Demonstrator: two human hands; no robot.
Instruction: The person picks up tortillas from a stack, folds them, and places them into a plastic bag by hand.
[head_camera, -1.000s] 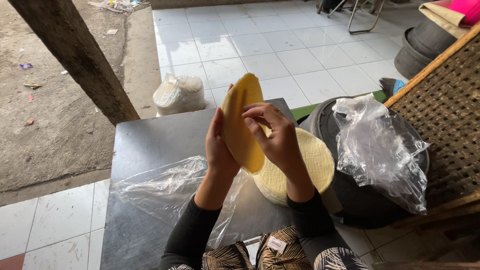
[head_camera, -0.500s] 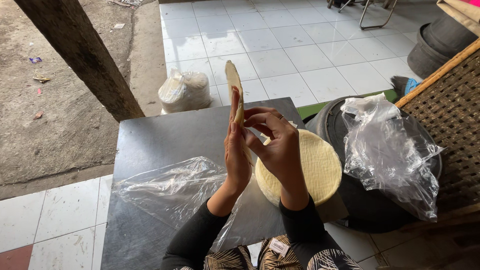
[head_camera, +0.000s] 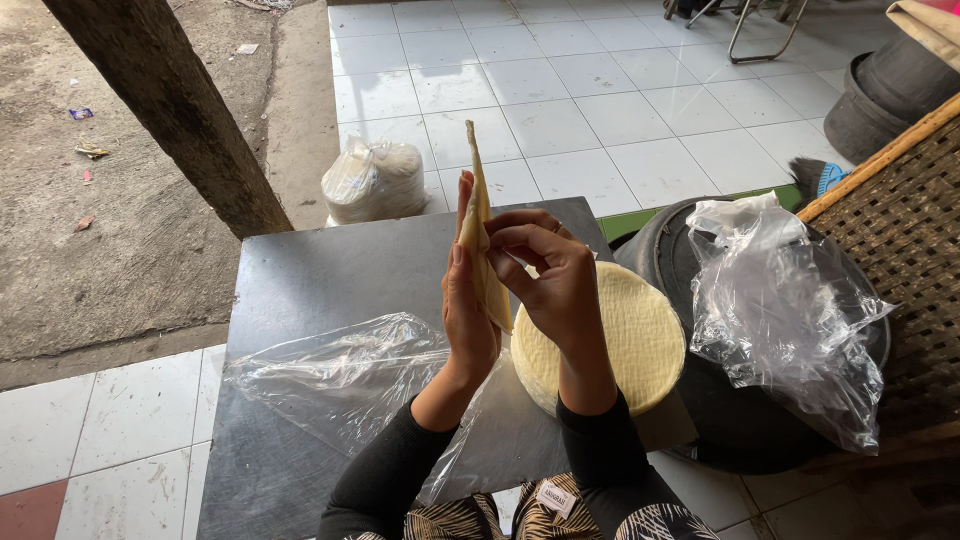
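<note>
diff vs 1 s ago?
The wafer turned from face-on to edge-on, upright between both hands. Left hand lies flat against it; right hand pinches its edge. Nothing taken or let go. Stack, plastic sheet and table unchanged.

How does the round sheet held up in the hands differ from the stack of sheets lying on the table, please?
The held sheet is a single thin disc, while the stack is many layers thick. The held sheet stands on edge, nearly edge-on to the camera, pinched between the left hand and right hand; the stack lies flat on the dark table, its round face up and untouched. Both are pale yellow and round.
</note>
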